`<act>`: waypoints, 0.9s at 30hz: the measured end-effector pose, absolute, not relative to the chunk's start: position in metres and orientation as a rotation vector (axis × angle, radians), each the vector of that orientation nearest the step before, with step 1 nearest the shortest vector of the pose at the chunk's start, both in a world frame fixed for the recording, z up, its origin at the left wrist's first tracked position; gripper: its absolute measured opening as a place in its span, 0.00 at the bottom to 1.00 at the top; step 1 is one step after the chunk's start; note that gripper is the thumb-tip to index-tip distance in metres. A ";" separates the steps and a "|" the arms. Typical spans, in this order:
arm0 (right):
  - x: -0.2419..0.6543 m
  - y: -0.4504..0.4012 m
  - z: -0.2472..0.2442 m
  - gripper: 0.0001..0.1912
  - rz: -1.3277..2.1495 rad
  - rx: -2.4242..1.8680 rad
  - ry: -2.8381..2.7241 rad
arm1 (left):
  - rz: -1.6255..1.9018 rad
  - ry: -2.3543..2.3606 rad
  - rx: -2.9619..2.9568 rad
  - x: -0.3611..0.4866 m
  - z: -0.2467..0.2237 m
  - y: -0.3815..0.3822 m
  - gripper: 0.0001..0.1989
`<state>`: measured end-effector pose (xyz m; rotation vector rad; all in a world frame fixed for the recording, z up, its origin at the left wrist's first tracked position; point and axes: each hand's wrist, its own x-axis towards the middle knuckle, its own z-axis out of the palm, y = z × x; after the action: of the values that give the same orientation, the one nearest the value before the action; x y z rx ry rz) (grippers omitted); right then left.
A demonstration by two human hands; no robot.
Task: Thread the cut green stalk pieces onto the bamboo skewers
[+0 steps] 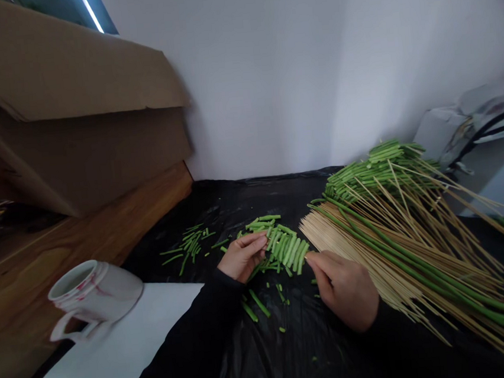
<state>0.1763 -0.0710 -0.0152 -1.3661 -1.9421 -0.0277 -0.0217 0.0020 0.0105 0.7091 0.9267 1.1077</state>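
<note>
My left hand (246, 257) is closed, thumb and fingers pinched at the left end of a row of cut garlic scape pieces (290, 249). What exactly lies in that pinch is mostly hidden. The pieces sit side by side, as if threaded on a skewer. At their right end my right hand (347, 290) is closed around what looks like a skewer's end, its shaft hidden in the fingers. Loose cut pieces (258, 303) lie below and around the row on black plastic sheeting (235, 196).
Bamboo skewers (355, 244) fan out at right, with long uncut scapes (400, 246) across them. Behind is a pile of filled skewers (379, 171). Short pieces (188, 245) are scattered left. A white mug (105, 289) stands on white paper (128, 343), near a cardboard box (110, 149).
</note>
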 end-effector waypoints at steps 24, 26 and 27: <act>0.177 -0.069 -0.020 0.14 0.009 -1.358 -1.963 | 1.019 1.000 0.640 -0.016 0.004 -0.001 0.06; 0.177 -0.069 -0.019 0.13 0.016 -1.359 -1.969 | 1.014 1.005 0.621 -0.015 0.004 -0.001 0.04; 0.177 -0.069 -0.019 0.13 0.017 -1.364 -1.969 | 1.010 1.009 0.614 -0.014 0.004 -0.001 0.04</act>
<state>0.1773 -0.0692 -0.0192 -1.3641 -1.9688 0.0173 -0.0141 -0.0011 0.0044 0.6138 1.0095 1.0099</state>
